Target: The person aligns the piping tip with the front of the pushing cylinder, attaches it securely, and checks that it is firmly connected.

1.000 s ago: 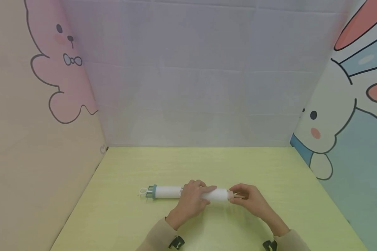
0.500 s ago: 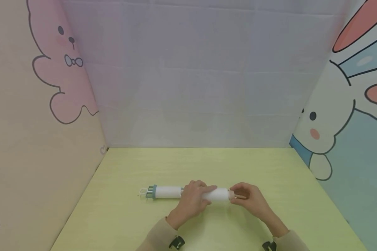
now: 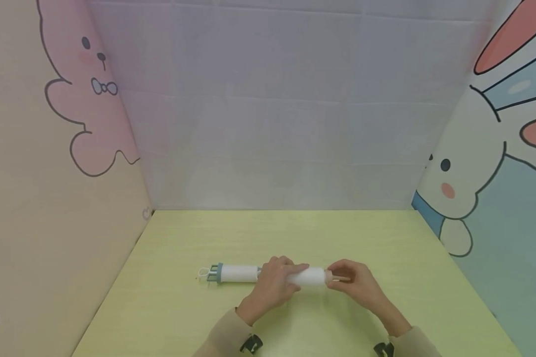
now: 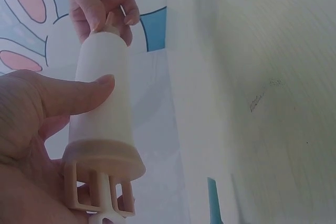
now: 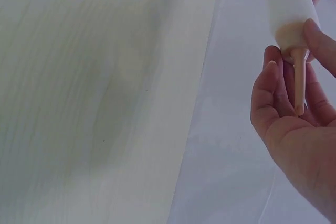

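Observation:
My left hand grips a white syringe-like tube lying level across my front, its thumb along the barrel in the left wrist view. That tube has a beige slotted collar at the left end, partly covered by the palm. A thin beige nozzle sticks out of its right end. There my right hand pinches the beige end cap, thumb on one side and fingers on the other, with the nozzle between them and the palm.
A second white tube with a blue-green slotted collar and a white pull ring lies left of my left hand on the pale yellow-green table. A grey-white back wall and cartoon-printed side walls enclose the table.
My right fingers shift very slightly around the beige end, and a little more of the nozzle shows than a second ago. My left hand and the second tube stay in place.

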Demonstrator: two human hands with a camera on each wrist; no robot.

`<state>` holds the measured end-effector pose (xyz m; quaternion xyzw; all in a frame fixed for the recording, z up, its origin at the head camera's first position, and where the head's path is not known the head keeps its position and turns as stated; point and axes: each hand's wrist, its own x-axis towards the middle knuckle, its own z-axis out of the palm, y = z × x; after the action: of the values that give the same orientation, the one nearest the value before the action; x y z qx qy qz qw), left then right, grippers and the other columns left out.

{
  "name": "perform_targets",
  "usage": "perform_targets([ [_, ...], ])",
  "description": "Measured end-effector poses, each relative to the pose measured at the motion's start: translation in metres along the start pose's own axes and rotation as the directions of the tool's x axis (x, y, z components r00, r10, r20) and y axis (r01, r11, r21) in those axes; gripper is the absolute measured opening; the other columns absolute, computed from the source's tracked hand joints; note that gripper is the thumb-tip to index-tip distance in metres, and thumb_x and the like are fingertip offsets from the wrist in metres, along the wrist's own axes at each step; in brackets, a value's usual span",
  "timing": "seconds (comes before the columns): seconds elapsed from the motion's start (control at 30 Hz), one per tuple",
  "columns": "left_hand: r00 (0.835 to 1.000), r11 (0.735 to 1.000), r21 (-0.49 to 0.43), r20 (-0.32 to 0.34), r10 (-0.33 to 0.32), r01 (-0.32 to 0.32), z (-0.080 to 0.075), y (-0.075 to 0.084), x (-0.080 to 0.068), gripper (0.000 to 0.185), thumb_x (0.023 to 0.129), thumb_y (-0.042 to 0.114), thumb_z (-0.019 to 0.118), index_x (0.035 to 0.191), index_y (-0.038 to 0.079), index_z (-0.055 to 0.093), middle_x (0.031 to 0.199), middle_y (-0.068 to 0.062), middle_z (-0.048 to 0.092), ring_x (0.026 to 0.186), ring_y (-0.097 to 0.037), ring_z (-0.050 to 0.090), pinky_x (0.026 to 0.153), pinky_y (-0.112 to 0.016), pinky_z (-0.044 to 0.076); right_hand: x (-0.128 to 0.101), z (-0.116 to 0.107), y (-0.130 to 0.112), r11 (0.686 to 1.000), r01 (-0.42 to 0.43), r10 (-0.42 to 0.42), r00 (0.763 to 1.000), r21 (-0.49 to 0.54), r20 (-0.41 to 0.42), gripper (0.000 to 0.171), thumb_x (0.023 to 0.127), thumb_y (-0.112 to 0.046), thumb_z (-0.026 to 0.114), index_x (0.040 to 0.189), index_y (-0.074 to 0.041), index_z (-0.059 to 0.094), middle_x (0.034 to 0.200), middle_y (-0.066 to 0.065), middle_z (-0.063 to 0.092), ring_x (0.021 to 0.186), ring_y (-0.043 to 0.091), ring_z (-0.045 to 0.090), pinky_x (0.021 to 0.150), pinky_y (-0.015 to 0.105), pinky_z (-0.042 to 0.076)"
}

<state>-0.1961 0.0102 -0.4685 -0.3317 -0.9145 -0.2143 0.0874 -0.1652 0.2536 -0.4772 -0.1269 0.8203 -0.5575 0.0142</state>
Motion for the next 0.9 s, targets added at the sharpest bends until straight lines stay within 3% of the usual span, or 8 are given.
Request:
perform_targets([
  [0.27,1.0,1.0,-0.002,0.01,-0.022,0.022,-0.0004,-0.0009,-0.001,0.052,0.073,0.028,0.079,0.122,0.036,0.062,0.102,0.005,0.063,0.088,-0.016,0.053,0.072,-0.029,0.039,0.0016,-0.0017,0.0032,0.995,-0.085,0.086,0.996,-0.054,0.028,0.028,0.088,-0.03,0.064,0.107,-0.009,0.066,0.106,0.009,0.067,0.091,0.014,0.065,0.076,0.03,0.053],
  [0.47,1.0,1.0,0.009,-0.003,-0.006,0.006,-0.0022,-0.0012,-0.0015,0.052,0.072,0.028,0.08,0.121,0.036,0.063,0.1,0.005,0.064,0.088,-0.016,0.054,0.072,-0.029,0.041,0.0008,0.0,0.001,0.993,-0.097,0.099,0.994,-0.065,0.041,0.036,0.092,-0.031,0.059,0.115,-0.004,0.062,0.107,0.015,0.066,0.089,0.024,0.067,0.076,0.042,0.053],
  [0.6,1.0,1.0,0.024,-0.009,0.003,-0.002,-0.0028,-0.0022,-0.0011,0.052,0.072,0.028,0.08,0.121,0.036,0.063,0.1,0.005,0.064,0.088,-0.016,0.053,0.073,-0.03,0.041,0.0016,0.0004,-0.0006,0.993,-0.09,0.094,0.994,-0.081,0.05,0.036,0.094,-0.031,0.056,0.117,-0.004,0.061,0.108,0.015,0.066,0.087,0.028,0.067,0.074,0.038,0.053],
  [0.73,1.0,0.999,0.034,-0.011,0.018,-0.017,-0.0016,-0.0043,0.0005,0.053,0.072,0.028,0.08,0.121,0.035,0.063,0.101,0.004,0.063,0.089,-0.016,0.054,0.074,-0.03,0.041,0.0024,-0.0002,0.0026,0.994,-0.077,0.083,0.994,-0.081,0.065,0.037,0.095,-0.03,0.054,0.12,-0.003,0.059,0.105,0.013,0.066,0.084,0.024,0.066,0.072,0.036,0.054],
  [0.9,1.0,0.998,0.055,-0.008,0.021,-0.02,0.0,-0.0072,0.0011,0.053,0.072,0.028,0.08,0.122,0.035,0.062,0.102,0.005,0.063,0.089,-0.017,0.055,0.073,-0.03,0.043,0.0014,-0.0004,0.0065,0.997,-0.083,0.081,0.99,0.007,0.113,0.051,0.09,-0.024,0.062,0.134,-0.006,0.045,0.113,0.019,0.064,0.098,0.025,0.065,0.077,0.034,0.054],
])
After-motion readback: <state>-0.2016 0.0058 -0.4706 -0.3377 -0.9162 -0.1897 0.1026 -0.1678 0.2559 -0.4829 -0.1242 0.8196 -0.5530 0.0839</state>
